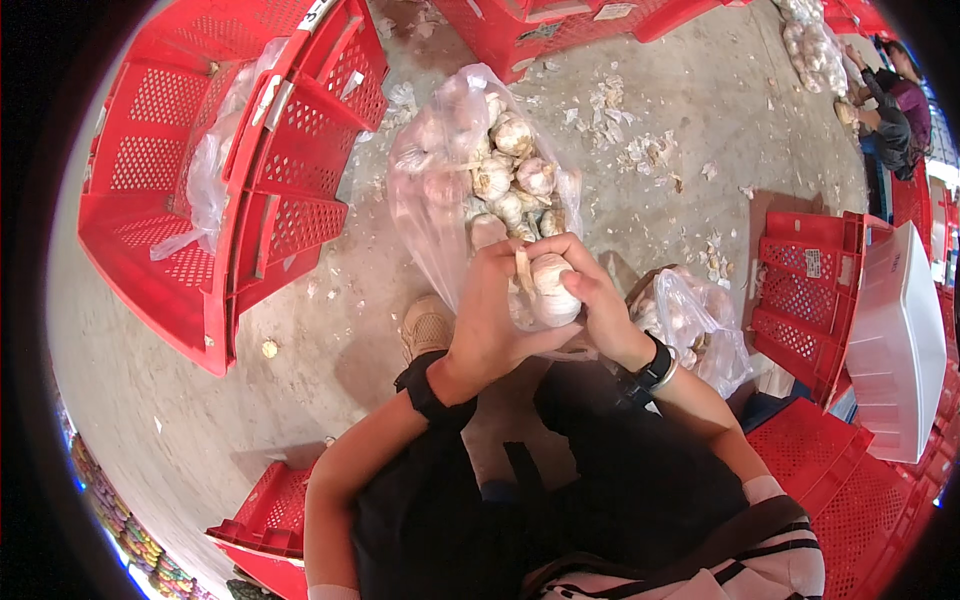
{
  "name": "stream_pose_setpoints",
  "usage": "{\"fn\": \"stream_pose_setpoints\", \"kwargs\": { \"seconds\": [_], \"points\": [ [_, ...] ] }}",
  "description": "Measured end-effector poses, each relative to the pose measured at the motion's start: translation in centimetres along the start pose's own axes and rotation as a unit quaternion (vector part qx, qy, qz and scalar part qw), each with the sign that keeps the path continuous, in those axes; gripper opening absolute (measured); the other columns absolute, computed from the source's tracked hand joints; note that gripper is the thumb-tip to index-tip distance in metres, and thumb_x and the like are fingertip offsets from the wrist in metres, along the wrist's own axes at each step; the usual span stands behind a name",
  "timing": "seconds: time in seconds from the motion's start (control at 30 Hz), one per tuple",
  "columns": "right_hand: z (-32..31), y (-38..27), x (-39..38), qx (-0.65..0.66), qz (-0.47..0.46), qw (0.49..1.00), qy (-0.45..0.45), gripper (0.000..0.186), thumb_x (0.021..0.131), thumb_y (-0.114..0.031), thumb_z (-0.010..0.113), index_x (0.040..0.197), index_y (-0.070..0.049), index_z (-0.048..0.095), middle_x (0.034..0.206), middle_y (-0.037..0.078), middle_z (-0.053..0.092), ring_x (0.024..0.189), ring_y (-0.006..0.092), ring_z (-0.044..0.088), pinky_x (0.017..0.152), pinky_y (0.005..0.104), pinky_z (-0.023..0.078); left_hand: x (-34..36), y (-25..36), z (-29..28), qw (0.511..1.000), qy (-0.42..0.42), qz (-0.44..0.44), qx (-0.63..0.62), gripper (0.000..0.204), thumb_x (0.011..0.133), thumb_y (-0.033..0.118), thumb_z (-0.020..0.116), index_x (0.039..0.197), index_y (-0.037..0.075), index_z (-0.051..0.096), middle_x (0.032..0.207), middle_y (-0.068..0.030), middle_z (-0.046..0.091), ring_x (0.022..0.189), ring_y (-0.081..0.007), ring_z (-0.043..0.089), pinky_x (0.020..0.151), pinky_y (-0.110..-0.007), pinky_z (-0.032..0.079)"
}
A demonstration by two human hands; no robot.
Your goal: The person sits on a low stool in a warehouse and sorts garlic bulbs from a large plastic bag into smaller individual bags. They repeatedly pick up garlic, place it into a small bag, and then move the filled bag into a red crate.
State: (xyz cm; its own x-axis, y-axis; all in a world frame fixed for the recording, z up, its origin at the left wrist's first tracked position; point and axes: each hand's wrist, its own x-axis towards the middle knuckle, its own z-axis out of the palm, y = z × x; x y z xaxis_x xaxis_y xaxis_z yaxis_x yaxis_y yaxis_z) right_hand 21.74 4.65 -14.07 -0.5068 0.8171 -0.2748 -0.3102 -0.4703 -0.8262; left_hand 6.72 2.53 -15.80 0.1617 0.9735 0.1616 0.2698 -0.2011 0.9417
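Over the near edge of an open clear plastic bag (428, 205), both my hands are closed around a white garlic bulb (553, 292). The stem side of the bulb lies by my left hand (487, 308), whose fingers curl around it. My right hand (603, 305) grips the other side, its thumb pressed on the skin. Loose garlic bulbs (508, 180), some with purplish or dirty skins, fill the bag's open mouth just beyond my fingers. Part of the held bulb is hidden behind my hands.
Red perforated crates stand at the left (225, 190), the far side (560, 30) and the right (800, 290). A tied bag of garlic (695, 325) sits right of my hands. A white bin (893, 345) leans farther right. Papery skins (650, 150) litter the floor. A person (888, 110) works far right.
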Motion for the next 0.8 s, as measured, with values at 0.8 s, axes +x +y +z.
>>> {"fn": "stream_pose_setpoints", "kwargs": {
  "seconds": [0.8],
  "points": [
    [-0.7,0.3,-0.1,-0.396,-0.199,0.895,0.047,0.086,0.063,-0.023,0.081,0.129,-0.002,0.029,0.121,0.014,0.037,0.115,0.0263,0.038,0.097,0.0356,0.032,1.4,1.5,-2.0,0.986,0.003,0.097,0.138,0.069,0.055,0.006,0.077,0.117,0.007,0.048,0.092,-0.0114,0.046,0.086,-0.0308,0.046,0.075,-0.038,0.037]
  ]
}}
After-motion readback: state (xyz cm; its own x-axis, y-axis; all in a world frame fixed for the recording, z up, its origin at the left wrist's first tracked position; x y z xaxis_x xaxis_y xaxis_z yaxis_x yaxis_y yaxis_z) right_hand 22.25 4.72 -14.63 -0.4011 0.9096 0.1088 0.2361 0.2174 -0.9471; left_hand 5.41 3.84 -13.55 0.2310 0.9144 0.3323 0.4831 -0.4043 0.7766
